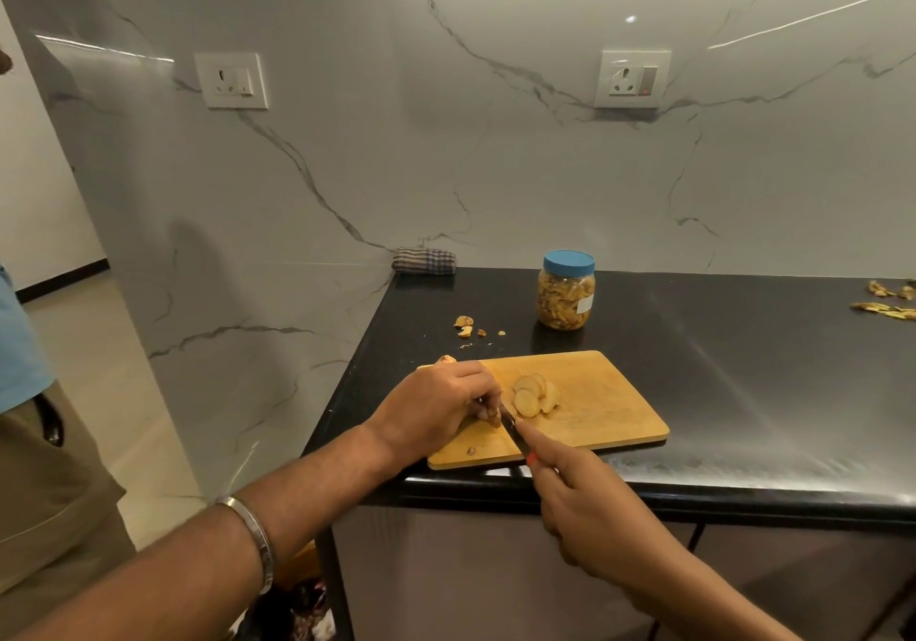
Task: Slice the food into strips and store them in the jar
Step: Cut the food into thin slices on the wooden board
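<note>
round pale slices [534, 395] on smooth wooden board [595, 392], lidded jar [566, 290] behind

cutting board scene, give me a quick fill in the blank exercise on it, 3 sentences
1. The jar has a ____ lid.
2. The right hand holds a ____ over the cutting board.
3. The slices lie on the board, to the ____ of the left hand.

Missing words: blue; knife; right
</note>
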